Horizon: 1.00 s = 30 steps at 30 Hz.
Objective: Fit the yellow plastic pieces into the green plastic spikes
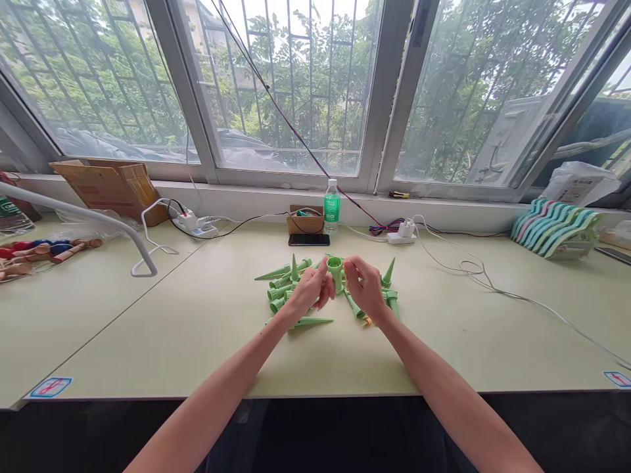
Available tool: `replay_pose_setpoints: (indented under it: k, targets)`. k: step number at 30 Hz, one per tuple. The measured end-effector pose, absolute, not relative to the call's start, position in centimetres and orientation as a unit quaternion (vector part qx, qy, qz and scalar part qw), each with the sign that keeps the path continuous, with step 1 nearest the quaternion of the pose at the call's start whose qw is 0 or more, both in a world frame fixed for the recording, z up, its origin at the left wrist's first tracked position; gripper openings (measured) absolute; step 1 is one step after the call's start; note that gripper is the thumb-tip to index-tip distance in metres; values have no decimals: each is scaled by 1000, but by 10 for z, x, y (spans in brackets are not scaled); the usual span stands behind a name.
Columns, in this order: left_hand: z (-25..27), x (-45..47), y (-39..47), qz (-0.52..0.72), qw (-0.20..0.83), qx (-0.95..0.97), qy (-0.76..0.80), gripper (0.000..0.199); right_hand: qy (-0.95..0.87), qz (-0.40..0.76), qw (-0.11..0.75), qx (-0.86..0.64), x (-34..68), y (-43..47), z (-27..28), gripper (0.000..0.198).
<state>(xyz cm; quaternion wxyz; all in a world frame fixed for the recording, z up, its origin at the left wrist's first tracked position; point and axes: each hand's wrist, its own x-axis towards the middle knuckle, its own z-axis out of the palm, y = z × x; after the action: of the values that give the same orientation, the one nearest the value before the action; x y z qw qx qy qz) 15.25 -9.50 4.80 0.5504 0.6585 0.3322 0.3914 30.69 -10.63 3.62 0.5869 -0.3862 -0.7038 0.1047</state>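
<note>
An upright green plastic watering spike part (334, 274), with an open cup-shaped top, is between my hands above a pile of similar pieces. My left hand (313, 289) is closed at its left side, thumb by the rim; some of the grip is hidden. Close to its right side, my right hand (363, 282) has curled fingers, thumb and fingertips drawn together. Whatever those fingertips hold is too small to make out. Around both hands lie several green tubes (276, 293) and pointed cones (388, 272). One long green spike (313, 321) lies in front of my left hand.
Behind the pile are a phone (309, 240), a small cardboard box (305, 222) and a water bottle (332, 209). White cables (493, 286) cross the table's right side, near a stack of pastel hangers (557, 228). A lamp arm (98, 213) reaches in from the left, near dolls (49, 251).
</note>
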Motion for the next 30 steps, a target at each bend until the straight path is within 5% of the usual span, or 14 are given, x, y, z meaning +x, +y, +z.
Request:
replay_pose_setpoints:
  k: [30]
  targets:
    - [47, 150, -95, 417, 526, 658, 341, 69, -702, 149, 584, -380, 309, -103, 35, 33]
